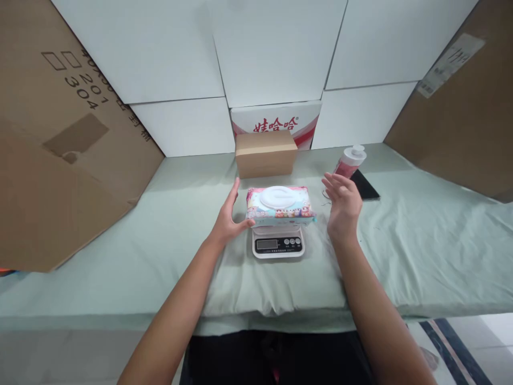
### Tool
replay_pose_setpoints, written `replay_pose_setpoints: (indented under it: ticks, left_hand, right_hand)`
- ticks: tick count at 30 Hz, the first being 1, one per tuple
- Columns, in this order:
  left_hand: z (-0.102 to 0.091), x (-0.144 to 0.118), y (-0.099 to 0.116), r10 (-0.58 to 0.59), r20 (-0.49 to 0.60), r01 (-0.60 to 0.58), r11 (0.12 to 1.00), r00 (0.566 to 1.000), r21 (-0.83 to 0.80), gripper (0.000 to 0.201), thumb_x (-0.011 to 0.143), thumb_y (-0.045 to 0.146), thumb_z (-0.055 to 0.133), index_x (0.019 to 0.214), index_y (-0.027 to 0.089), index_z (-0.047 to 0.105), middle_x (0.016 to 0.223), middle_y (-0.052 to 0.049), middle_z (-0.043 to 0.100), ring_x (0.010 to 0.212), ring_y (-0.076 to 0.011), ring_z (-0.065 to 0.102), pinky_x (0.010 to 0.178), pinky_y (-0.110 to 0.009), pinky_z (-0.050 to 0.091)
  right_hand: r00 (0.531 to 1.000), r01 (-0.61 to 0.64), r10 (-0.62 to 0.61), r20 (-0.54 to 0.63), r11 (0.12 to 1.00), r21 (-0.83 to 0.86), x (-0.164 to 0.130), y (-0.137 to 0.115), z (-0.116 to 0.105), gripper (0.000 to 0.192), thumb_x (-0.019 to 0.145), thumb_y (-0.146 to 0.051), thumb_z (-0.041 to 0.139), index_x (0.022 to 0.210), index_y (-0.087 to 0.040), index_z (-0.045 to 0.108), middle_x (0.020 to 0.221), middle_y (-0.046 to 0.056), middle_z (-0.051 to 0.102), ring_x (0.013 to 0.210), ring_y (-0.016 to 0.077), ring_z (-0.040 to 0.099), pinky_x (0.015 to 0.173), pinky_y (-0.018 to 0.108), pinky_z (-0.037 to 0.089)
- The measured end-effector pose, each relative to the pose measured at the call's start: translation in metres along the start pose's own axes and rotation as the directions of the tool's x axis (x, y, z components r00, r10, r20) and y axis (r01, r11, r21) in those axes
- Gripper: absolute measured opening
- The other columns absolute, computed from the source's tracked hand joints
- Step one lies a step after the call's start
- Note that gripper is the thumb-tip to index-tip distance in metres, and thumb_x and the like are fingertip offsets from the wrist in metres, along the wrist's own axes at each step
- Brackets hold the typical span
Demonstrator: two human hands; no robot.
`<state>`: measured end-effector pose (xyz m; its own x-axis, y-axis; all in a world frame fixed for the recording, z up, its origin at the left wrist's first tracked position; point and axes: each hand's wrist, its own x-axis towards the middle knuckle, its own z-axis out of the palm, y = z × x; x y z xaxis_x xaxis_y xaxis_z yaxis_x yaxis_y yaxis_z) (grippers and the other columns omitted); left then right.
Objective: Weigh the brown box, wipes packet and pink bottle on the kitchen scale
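A pink and blue pack of wet wipes [279, 205] with a white oval lid lies flat on a small white kitchen scale [278, 245]. My left hand [229, 214] is at the pack's left end, fingers straight, thumb touching its near left corner. My right hand [342, 203] hovers to the right of the pack, fingers spread and apart from it, holding nothing.
A small cardboard box [266, 154] stands behind the scale. A pink and white bottle [350, 162] and a dark phone [364, 185] lie at the right. Large cardboard sheets [60, 149] lean at both sides, white panels behind. A pale green cloth [120, 256] covers the table.
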<state>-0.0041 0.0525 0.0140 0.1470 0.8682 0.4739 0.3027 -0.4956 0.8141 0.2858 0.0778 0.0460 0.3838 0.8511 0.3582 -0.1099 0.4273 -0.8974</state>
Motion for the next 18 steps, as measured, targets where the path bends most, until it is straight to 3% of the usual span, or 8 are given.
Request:
replay_pose_setpoints:
  ticks: [4,11,18]
  left_hand:
    - [-0.003,0.002,-0.008,0.041,0.049,-0.04,0.999,0.998,-0.035,0.118,0.075,0.074,0.08,0.169,0.027,0.025,0.176,-0.015,0.024,0.164,-0.0356,0.022,0.136,-0.05,0.022]
    - [0.002,0.003,-0.028,0.063,0.119,-0.056,0.996,0.991,-0.065,0.126,0.07,0.068,0.088,0.169,0.025,0.025,0.173,-0.019,0.03,0.161,-0.0382,0.03,0.134,-0.051,0.029]
    - [0.002,0.003,-0.025,0.026,0.12,-0.015,0.996,0.992,-0.091,0.124,0.07,0.064,0.09,0.169,0.025,0.026,0.17,-0.018,0.036,0.16,-0.0382,0.033,0.134,-0.049,0.03]
  right_hand:
    - [0.992,-0.071,0.07,0.101,0.997,0.009,0.013,0.013,-0.002,0.04,0.084,-0.049,0.063,0.111,-0.021,0.068,0.121,0.01,0.078,0.111,0.0274,0.075,0.104,0.049,0.052]
    - [0.917,0.018,-0.044,0.396,0.997,0.069,0.005,0.041,0.007,0.053,0.08,-0.067,0.075,0.113,-0.026,0.069,0.118,0.009,0.078,0.118,0.0302,0.071,0.106,0.046,0.054]
    - [0.917,-0.051,0.012,0.399,0.995,0.088,0.016,0.064,0.003,0.057,0.078,-0.072,0.071,0.113,-0.027,0.067,0.108,0.006,0.077,0.108,0.0289,0.073,0.093,0.043,0.059]
